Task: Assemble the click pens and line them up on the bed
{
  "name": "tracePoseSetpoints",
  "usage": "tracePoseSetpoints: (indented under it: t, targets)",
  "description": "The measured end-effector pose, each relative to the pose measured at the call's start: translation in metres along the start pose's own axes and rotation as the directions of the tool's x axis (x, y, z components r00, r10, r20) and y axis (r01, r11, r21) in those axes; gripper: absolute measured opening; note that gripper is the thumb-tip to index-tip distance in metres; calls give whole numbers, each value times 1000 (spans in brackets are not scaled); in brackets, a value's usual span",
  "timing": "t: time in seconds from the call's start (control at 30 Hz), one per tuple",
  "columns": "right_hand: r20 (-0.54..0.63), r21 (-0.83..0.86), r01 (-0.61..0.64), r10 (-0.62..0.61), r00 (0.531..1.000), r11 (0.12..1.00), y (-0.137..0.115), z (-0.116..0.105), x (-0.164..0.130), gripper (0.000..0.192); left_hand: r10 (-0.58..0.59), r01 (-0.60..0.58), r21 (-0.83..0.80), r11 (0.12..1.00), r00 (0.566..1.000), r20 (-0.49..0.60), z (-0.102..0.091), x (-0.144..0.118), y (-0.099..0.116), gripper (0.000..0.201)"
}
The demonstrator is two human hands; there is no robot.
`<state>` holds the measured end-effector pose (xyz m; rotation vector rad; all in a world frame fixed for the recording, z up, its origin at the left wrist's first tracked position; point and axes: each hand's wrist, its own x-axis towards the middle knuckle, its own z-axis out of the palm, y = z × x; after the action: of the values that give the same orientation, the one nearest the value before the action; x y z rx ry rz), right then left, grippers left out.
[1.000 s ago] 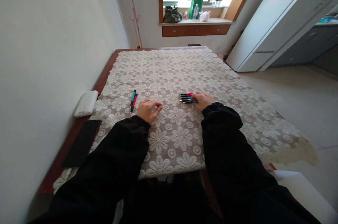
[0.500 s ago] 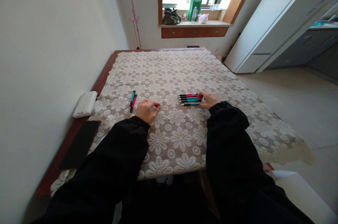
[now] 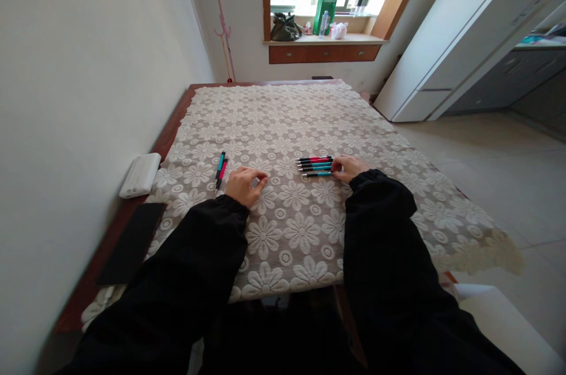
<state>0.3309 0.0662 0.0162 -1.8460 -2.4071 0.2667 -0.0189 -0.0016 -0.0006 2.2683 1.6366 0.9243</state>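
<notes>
Several black pens with red or teal barrels lie side by side in a row (image 3: 313, 161), their thin tips pointing left. Closest to me in that group is a teal and black pen (image 3: 319, 174), set slightly apart from the others. My right hand (image 3: 350, 168) is closed at its right end, thumb and fingertips pinching there; the fingers hide that end. My left hand (image 3: 243, 184) rests on the tablecloth with fingers loosely curled, a gap between thumb and forefinger, and nothing in it. Just left of it lie a teal pen (image 3: 220, 164) and a red pen (image 3: 223, 171), side by side.
A flower-patterned lace cloth (image 3: 265, 109) covers the table. Along the left edge are a white box-like device (image 3: 140, 176) and a flat black object (image 3: 131, 243). A white chair (image 3: 504, 316) stands at lower right, a white fridge (image 3: 442, 56) beyond.
My right hand's fingers have shifted slightly down to the end of the nearest teal pen, off the upper pens' ends. My left hand stays in place.
</notes>
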Motion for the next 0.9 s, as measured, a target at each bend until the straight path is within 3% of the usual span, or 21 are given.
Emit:
tracePoseSetpoints:
  t: [0.4,0.9]
  targets:
    - [11,31,22,-22,1000,999,-3,5,2,12,10,-10,-1,1000,1000,-8,0,0,0,16]
    - [-52,-47,-32,29,998,998,-12,4,1,8,14,-14,6,1000,1000,-10,0,0,0,17]
